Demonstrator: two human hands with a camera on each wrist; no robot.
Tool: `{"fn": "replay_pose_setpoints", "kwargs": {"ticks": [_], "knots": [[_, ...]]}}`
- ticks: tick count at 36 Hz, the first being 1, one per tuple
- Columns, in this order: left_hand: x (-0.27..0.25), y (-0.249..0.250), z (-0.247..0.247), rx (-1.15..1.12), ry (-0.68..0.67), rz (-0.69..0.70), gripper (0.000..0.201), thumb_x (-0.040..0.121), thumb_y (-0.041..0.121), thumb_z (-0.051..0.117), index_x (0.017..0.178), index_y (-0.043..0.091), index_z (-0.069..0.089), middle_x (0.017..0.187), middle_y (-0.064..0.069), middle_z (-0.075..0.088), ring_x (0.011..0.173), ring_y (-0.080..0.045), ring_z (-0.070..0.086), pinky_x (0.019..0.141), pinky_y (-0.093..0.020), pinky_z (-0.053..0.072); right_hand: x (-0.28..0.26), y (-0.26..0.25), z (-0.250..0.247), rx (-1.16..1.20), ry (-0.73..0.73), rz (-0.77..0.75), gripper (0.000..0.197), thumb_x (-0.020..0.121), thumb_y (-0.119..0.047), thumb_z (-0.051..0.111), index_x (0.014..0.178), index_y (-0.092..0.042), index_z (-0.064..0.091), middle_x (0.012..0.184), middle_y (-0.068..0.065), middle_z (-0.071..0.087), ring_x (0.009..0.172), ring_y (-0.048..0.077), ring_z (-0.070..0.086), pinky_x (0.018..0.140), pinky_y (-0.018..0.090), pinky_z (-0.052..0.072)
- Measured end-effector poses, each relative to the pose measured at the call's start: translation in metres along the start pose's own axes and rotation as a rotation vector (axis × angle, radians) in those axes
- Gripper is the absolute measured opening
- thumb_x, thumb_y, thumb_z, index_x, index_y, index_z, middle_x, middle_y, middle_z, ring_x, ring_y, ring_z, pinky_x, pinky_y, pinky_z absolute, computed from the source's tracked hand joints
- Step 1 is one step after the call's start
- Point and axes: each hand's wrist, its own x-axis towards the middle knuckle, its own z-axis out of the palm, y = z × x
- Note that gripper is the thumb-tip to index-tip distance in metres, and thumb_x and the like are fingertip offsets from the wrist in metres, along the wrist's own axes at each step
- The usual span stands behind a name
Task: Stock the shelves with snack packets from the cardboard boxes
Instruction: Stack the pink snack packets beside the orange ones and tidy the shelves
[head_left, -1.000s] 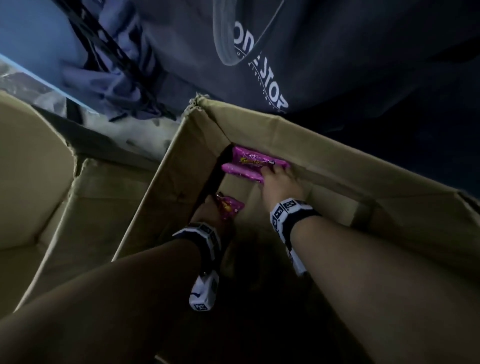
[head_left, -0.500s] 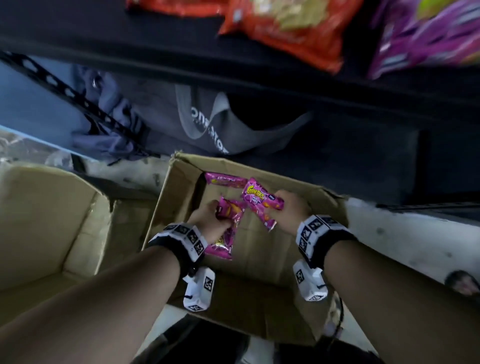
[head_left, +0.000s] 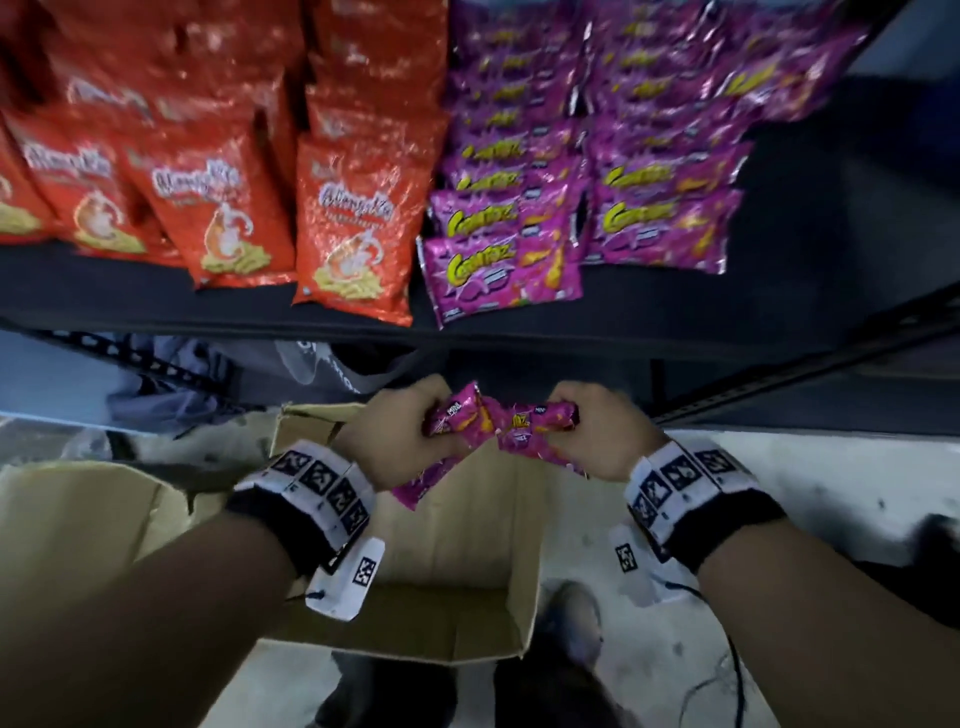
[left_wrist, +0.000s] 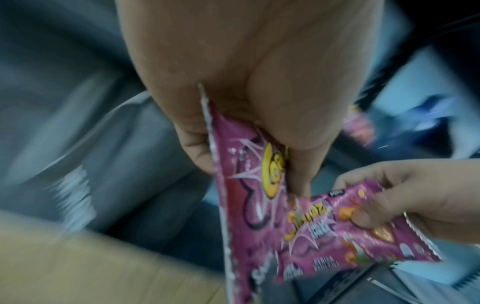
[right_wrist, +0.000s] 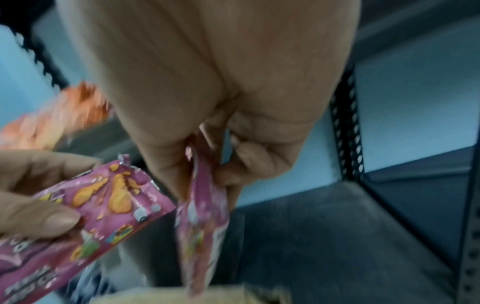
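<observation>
Both hands hold small pink snack packets just above the open cardboard box (head_left: 467, 571), below the shelf edge (head_left: 519, 332). My left hand (head_left: 400, 431) grips a pink packet (head_left: 452, 421) that hangs downward; the left wrist view shows the same packet (left_wrist: 244, 205) pinched between thumb and fingers. My right hand (head_left: 597, 431) grips another pink packet (head_left: 540, 423), seen edge-on in the right wrist view (right_wrist: 205, 216). The two packets touch in the middle. On the shelf above lie rows of larger pink packets (head_left: 498, 275) and red packets (head_left: 353, 239).
A second cardboard box (head_left: 62, 519) stands open at the left. Grey cloth bags (head_left: 208, 374) lie under the shelf. A perforated metal upright (head_left: 779, 384) runs at the right. A black cable (head_left: 727, 649) trails over the pale floor.
Both hands rose out of the box with pink packets and now hold them near the shelf edge. The view tilted up, bringing the stocked shelf into sight.
</observation>
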Motion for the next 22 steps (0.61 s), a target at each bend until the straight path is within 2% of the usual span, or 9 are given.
{"fn": "replay_pose_setpoints", "kwargs": {"ticks": [3,7,11,15,18,20,22], "knots": [[0.002,0.037,-0.026,0.054,-0.017,0.076,0.035,0.085,0.046,0.077,0.088,0.037,0.043,0.070,0.012,0.058,0.063,-0.003,0.055,0.060,-0.032,0.039,-0.017,-0.003,-0.036,0.001,-0.003,-0.038,0.011,0.085,-0.024,0.072,0.086,-0.030,0.062,0.081,-0.006,0.070,0.076,0.012,0.068,0.071,0.036,0.058],[0.004,0.083,-0.060,0.075,0.011,0.178,0.026,0.087,0.041,0.075,0.094,0.033,0.052,0.071,0.013,0.059,0.060,0.000,0.056,0.056,-0.024,0.040,-0.041,-0.010,-0.084,0.052,0.075,-0.067,0.014,0.082,-0.018,0.074,0.088,-0.027,0.066,0.073,-0.008,0.069,0.063,0.000,0.062,0.064,0.028,0.053],[0.014,0.118,-0.085,0.104,0.042,0.263,0.023,0.089,0.031,0.072,0.099,0.031,0.052,0.074,0.020,0.055,0.065,0.008,0.054,0.057,-0.015,0.033,-0.058,-0.013,-0.126,0.123,0.180,-0.087,0.017,0.077,-0.017,0.077,0.084,-0.028,0.068,0.070,-0.005,0.070,0.065,0.013,0.067,0.063,0.033,0.057],[0.028,0.142,-0.094,0.129,0.080,0.286,0.021,0.089,0.029,0.072,0.101,0.027,0.055,0.078,0.020,0.053,0.066,0.003,0.051,0.060,-0.022,0.035,-0.066,-0.010,-0.164,0.159,0.328,-0.091,0.016,0.072,-0.021,0.079,0.079,-0.030,0.067,0.070,-0.011,0.068,0.066,0.011,0.064,0.066,0.033,0.055],[0.038,0.159,-0.092,0.137,0.113,0.298,0.026,0.089,0.028,0.072,0.112,0.020,0.064,0.087,0.016,0.055,0.071,-0.001,0.049,0.065,-0.024,0.037,-0.065,-0.008,-0.188,0.261,0.462,-0.101,0.015,0.066,-0.032,0.072,0.079,-0.029,0.065,0.065,-0.008,0.065,0.060,0.016,0.062,0.064,0.037,0.056],[0.046,0.171,-0.089,0.154,0.114,0.297,0.033,0.089,0.029,0.071,0.120,0.021,0.064,0.095,0.014,0.058,0.076,-0.004,0.052,0.068,-0.022,0.039,-0.061,-0.009,-0.203,0.311,0.566,-0.105,0.014,0.071,-0.028,0.071,0.083,-0.023,0.065,0.064,-0.002,0.067,0.055,0.014,0.061,0.060,0.031,0.053],[0.054,0.181,-0.083,0.152,0.114,0.288,0.037,0.088,0.032,0.070,0.124,0.024,0.061,0.101,0.011,0.064,0.080,-0.009,0.057,0.070,-0.026,0.045,-0.054,-0.012,-0.216,0.336,0.684,-0.105,0.014,0.075,-0.027,0.071,0.087,-0.020,0.065,0.068,-0.004,0.067,0.059,0.009,0.060,0.061,0.025,0.049]]}}
